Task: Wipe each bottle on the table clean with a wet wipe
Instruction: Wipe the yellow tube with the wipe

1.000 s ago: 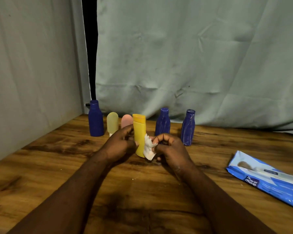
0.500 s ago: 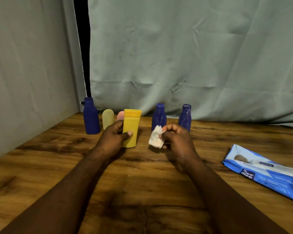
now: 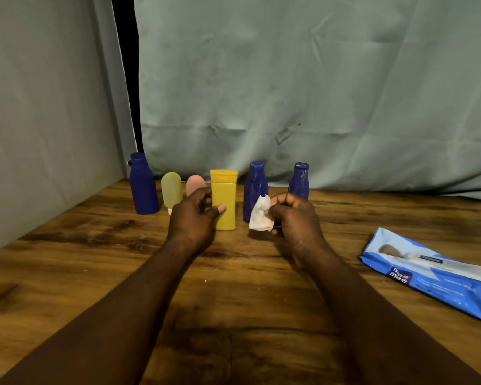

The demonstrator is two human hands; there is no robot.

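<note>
A row of bottles stands at the back of the wooden table [image 3: 233, 295]: a dark blue bottle [image 3: 143, 187], a pale green bottle [image 3: 171, 190], a pink bottle [image 3: 194, 183], a yellow bottle [image 3: 225, 195], and two more blue bottles [image 3: 254, 184] [image 3: 299, 179]. My left hand [image 3: 190, 220] holds the upright yellow bottle, thumb across its front and fingers at its left side. The bottle's base rests on the table. My right hand [image 3: 297, 218] pinches a crumpled white wet wipe [image 3: 258, 218], a little to the right of the yellow bottle and apart from it.
A blue pack of wet wipes [image 3: 433, 282] lies flat at the right of the table. A pale green curtain [image 3: 289, 93] hangs just behind the bottles, and a cloth wall [image 3: 39, 120] closes off the left side.
The yellow bottle has moved back from near me into the row and now stands on the table. My right hand has drawn the wipe off the bottle to the right.
</note>
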